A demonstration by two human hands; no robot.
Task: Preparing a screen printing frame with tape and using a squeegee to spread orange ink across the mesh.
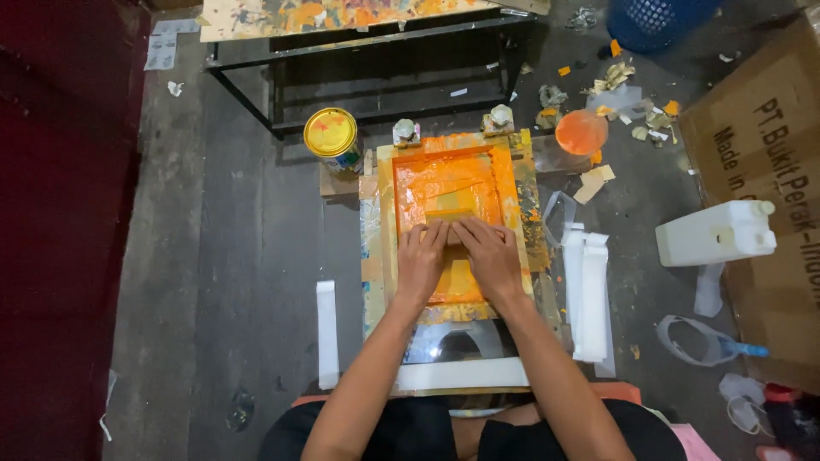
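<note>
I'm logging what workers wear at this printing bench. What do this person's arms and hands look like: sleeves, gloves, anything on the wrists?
Both forearms are bare to past the elbow, with no sleeves in view. The left hand and right hand wear no gloves, and no watch, bracelet or ring shows. The fingers are uncovered. Dark clothing shows at the lap.

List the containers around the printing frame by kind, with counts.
Yellow-lidded paint tin: 1
Orange-lidded tub: 1
White jerrycan: 1
Blue basket: 1
Total: 4
</note>
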